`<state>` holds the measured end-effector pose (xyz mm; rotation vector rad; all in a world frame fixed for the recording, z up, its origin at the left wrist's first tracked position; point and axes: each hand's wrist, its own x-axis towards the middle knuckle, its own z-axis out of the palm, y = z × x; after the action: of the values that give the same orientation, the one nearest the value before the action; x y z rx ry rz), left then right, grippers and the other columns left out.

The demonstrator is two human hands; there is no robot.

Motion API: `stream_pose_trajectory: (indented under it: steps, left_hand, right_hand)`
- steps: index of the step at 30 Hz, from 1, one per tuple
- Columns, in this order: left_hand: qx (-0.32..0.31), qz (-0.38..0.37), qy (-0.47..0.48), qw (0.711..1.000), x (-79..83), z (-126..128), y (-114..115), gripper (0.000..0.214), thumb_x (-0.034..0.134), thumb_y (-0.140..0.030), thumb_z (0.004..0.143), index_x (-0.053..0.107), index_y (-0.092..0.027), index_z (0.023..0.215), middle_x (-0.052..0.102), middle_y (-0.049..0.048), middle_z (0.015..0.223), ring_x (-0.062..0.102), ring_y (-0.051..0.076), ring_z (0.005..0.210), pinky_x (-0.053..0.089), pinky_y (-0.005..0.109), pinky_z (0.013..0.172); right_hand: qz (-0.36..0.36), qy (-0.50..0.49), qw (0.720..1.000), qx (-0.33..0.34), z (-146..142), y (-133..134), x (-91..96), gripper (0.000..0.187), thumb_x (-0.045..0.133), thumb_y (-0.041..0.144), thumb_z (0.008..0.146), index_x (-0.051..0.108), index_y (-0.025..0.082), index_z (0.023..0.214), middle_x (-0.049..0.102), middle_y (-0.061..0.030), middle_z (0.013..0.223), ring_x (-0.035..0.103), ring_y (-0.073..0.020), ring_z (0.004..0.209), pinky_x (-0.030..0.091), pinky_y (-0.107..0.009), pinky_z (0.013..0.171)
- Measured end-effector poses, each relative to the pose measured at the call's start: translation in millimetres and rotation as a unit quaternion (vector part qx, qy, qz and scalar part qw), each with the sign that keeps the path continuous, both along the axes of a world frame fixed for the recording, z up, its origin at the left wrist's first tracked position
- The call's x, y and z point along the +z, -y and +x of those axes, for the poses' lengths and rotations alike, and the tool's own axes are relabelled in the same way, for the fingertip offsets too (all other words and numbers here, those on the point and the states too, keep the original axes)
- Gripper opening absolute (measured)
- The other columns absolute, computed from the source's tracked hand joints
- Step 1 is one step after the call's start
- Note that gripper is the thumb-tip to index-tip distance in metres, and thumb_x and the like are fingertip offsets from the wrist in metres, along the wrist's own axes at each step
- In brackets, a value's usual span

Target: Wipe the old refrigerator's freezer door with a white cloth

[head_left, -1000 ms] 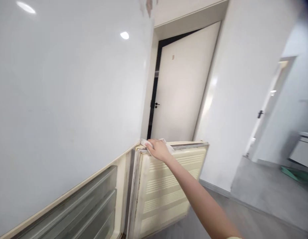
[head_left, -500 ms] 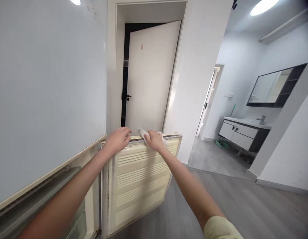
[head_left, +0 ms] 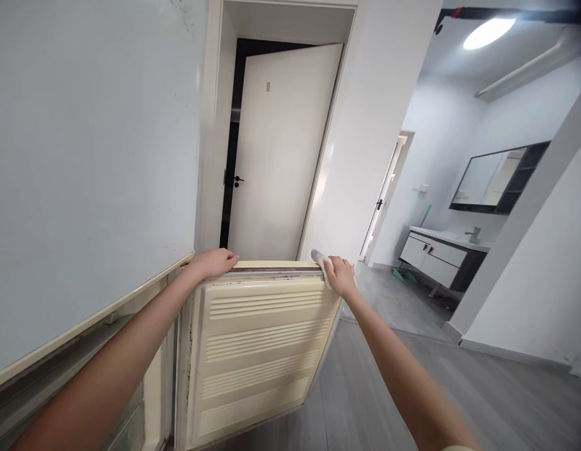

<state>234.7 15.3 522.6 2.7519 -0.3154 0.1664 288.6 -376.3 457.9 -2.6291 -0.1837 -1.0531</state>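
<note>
Head view showed my left hand curled flat over the top edge of the open freezer door, near its hinge side. My right hand pressed a small white cloth against the same edge at the far outer corner, fingers closed around it. That top edge ran left to right between my two hands, so the cloth lay at the right hand's fingertips, well apart from the left. Behind the freezer door stood a white room door; to its right lay a bathroom vanity under a mirror.
</note>
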Motion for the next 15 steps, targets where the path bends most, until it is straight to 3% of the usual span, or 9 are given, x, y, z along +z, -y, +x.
stream_pose_trajectory:
  steps: [5,9,15]
  left_hand:
    - [0.001,-0.009,0.002,1.0,1.9,-4,0,0.04,0.03,-0.05,0.086,0.033,-0.023,0.057,0.051,0.0021,0.063,0.046,0.02,0.061,0.028,0.035,0.059]
    - [0.002,-0.008,0.005,1.0,3.3,-6,0,0.04,0.032,-0.049,0.086,0.033,-0.023,0.055,0.049,0.0021,0.061,0.043,0.019,0.059,0.026,0.035,0.058]
    - [0.004,0.002,0.014,1.0,4.2,-9,0,0.042,0.031,-0.049,0.086,0.034,-0.023,0.053,0.052,0.0034,0.061,0.045,0.02,0.059,0.026,0.035,0.058]
  right_hand:
    - [0.123,0.061,0.99,-0.024,9,24,-12.8,0.059,0.025,0.054,0.094,0.062,0.015,0.117,0.064,-0.0174,0.121,0.052,-0.0307,0.116,0.036,-0.047,0.102]
    - [0.233,0.053,0.97,-0.036,18,23,-12.8,0.061,0.03,0.055,0.088,0.061,0.012,0.118,0.063,-0.0196,0.124,0.05,-0.0328,0.119,0.037,-0.047,0.102]
    - [0.256,0.062,0.963,-0.061,16,13,-5.9,0.062,0.03,0.05,0.085,0.061,0.01,0.12,0.061,-0.0209,0.128,0.048,-0.0343,0.123,0.035,-0.047,0.105]
